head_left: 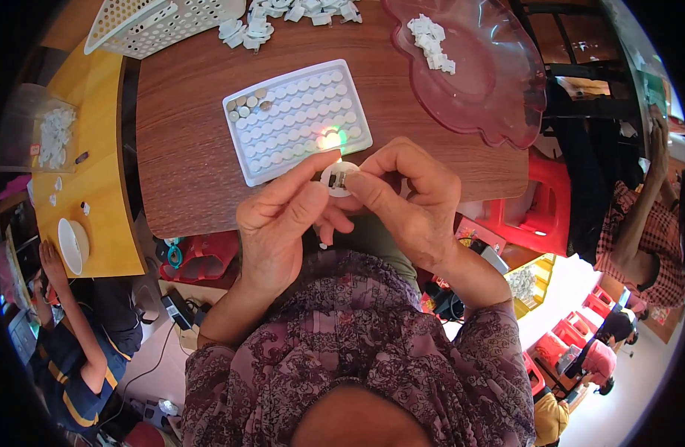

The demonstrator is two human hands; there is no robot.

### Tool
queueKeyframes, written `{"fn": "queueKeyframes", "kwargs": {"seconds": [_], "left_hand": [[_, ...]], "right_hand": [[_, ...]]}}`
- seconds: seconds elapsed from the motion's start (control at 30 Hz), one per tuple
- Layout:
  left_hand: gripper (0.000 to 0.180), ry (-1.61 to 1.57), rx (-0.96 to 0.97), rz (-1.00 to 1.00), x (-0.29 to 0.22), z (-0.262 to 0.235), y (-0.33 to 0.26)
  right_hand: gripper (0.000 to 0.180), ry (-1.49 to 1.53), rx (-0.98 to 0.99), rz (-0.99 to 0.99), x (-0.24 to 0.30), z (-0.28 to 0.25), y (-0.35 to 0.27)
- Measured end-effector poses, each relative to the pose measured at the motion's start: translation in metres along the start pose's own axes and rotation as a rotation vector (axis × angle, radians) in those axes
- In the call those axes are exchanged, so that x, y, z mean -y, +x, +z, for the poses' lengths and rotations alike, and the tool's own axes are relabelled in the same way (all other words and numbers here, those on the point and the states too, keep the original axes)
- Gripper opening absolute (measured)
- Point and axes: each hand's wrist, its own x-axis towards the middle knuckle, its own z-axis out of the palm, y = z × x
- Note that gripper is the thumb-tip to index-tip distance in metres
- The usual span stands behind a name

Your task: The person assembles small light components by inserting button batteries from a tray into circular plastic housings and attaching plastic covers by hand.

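A small round white disc (333,181) with dark and metal parts on its face is held in front of my chest. My left hand (277,223) pinches its left edge between thumb and forefinger. On the other side, my right hand (413,195) presses thumb and fingers onto it. Red, green and white light glows just above the disc, over the tray's near edge. Beyond my hands lies a white plastic tray (248,165) with rows of round pockets. Several silver coin cells (243,112) sit in its far left corner; whether the other pockets hold white pieces I cannot tell.
White plastic pieces (305,9) lie heaped at the table's far side, beside a white perforated basket (145,33). At far right, a pink scalloped tray (476,104) holds more white pieces (432,45). Red stools (532,205) and co-workers flank the brown table (182,149).
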Motion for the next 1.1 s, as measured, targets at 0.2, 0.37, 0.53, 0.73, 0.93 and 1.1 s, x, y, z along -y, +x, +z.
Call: {"fn": "queueKeyframes", "kwargs": {"seconds": [0.2, 0.37, 0.53, 0.73, 0.93, 1.1], "left_hand": [[0.033, 0.136, -0.060, 0.071, 0.004, 0.002, -0.001], [0.031, 0.229, -0.107, 0.168, 0.009, 0.000, 0.002], [0.030, 0.095, -0.073, 0.062, 0.004, -0.001, 0.001], [0.023, 0.187, -0.229, 0.240, 0.006, 0.007, -0.003], [0.022, 0.244, -0.294, 0.305, 0.013, 0.006, 0.003], [0.023, 0.238, -0.259, 0.295, 0.012, 0.006, 0.003]], "right_hand": [[0.014, 0.180, -0.028, 0.080, -0.004, 0.008, 0.001], [0.010, 0.530, 0.019, 0.332, 0.003, 0.007, 0.001], [0.008, 0.601, 0.026, 0.357, 0.003, 0.008, 0.001], [0.009, 0.532, 0.034, 0.328, 0.007, 0.012, 0.000], [0.008, 0.446, 0.000, 0.274, 0.001, 0.018, -0.004], [0.008, 0.514, 0.004, 0.343, 0.003, 0.016, -0.004]]}}
